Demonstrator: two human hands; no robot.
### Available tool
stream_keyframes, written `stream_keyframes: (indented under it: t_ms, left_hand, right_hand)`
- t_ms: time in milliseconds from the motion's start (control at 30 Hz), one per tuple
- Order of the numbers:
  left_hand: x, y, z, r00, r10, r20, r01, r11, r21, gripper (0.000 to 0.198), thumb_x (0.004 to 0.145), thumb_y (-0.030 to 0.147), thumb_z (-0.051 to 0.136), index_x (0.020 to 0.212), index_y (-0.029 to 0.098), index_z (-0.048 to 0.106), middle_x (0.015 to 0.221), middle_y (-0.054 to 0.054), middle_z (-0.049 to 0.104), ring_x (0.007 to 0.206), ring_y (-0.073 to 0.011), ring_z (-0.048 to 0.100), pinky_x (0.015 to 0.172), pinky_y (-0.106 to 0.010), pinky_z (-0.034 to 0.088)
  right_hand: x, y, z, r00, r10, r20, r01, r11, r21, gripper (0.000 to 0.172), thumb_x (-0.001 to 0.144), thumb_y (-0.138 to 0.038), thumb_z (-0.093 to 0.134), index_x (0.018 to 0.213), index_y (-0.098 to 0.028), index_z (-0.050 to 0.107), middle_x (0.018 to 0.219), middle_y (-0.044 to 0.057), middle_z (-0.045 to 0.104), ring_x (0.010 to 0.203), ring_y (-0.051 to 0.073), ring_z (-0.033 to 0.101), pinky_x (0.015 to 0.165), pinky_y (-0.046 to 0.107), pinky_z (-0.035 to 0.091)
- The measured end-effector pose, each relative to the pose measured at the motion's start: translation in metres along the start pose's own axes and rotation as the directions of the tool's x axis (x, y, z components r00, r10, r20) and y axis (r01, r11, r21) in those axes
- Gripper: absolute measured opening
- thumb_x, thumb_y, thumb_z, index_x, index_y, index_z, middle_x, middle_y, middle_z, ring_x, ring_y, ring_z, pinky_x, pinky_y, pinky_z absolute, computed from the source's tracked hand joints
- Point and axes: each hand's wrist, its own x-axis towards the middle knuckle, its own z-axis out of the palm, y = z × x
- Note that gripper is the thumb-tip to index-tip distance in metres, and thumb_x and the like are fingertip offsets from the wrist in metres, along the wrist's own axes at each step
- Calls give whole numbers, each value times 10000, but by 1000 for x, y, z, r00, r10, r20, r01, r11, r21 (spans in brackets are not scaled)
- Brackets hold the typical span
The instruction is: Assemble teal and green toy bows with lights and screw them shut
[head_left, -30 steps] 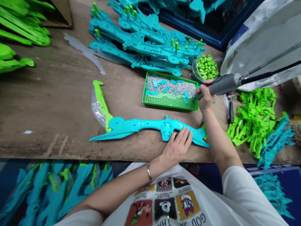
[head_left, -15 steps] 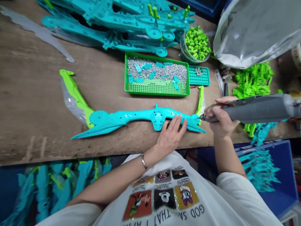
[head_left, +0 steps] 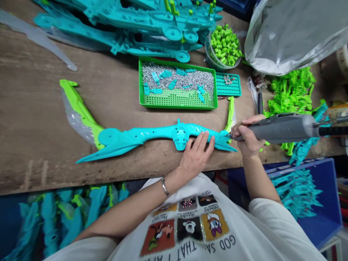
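Brings the grey driver (head_left: 282, 128), gripped in a curled right hand (head_left: 248, 139), from the green tray (head_left: 178, 106) a second ago to the right end of the teal bow (head_left: 154, 136). Has a blue crate (head_left: 330, 195) at near right. Steadies the bow on the table (head_left: 32, 108) with a flat, spread left hand (head_left: 197, 152), hiding part of its right half. Points its long axis left to right, with green limbs (head_left: 83, 113) facing far; shows glossy teal dotted with small holes. Has silver screws (head_left: 187, 78) beyond, then a tub (head_left: 214, 61) of green pegs (head_left: 225, 45).
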Motion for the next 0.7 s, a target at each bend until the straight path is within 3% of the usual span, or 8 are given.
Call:
stream_keyframes:
  t_ms: [133,267,400,467,567,700]
  left_hand:
    - [0,1,1,999,11,-31,-9,999,50,540,1045,248,459,1576,150,461,1647,-188,431,1488,-322,460,1089,-483,375]
    - [-1,2,3,999,6,-40,-2,996,85,546,1038,245,466,1577,160,466,1654,-169,425,1504,-309,443,1089,-465,385]
    - [-1,5,0,1000,2,-25,0,994,111,542,1036,238,475,1572,157,466,1640,-158,454,1482,-297,472,1084,-452,405]
    - [1,6,-9,1000,-5,-1,5,996,92,536,1039,259,490,1562,142,470,1627,-162,472,1472,-301,483,1094,-455,407]
    - [11,-3,-32,998,23,59,-22,1000,-17,525,1038,376,535,1495,118,536,1581,-172,529,1433,-309,520,1120,-453,407]
    - [38,-41,-70,997,76,-16,-77,994,-72,428,1060,363,505,1394,116,606,1493,-167,608,1366,-306,564,1129,-454,404]
  right_hand:
    - [7,10,-10,971,-33,237,14,997,80,308,742,-435,849,817,-292,587,564,-68,583,448,169,540,452,341,465]
    - [21,17,-21,874,-6,486,-80,985,155,240,741,-313,857,823,-267,638,606,-51,635,449,162,555,430,321,452]
    - [39,10,-19,782,38,622,-146,982,124,254,752,-281,835,962,-222,705,597,-31,641,457,162,567,427,306,447]
    - [48,2,-10,816,-25,578,-111,974,199,284,750,-298,825,999,-225,710,559,-41,615,431,164,549,428,315,452]
    - [56,-11,9,899,-173,403,31,942,335,251,753,-324,810,969,-251,705,510,-62,565,391,160,507,428,323,452]
    - [61,-15,35,928,-266,260,165,921,353,189,800,-333,769,963,-279,687,522,-65,549,417,158,504,463,321,473]
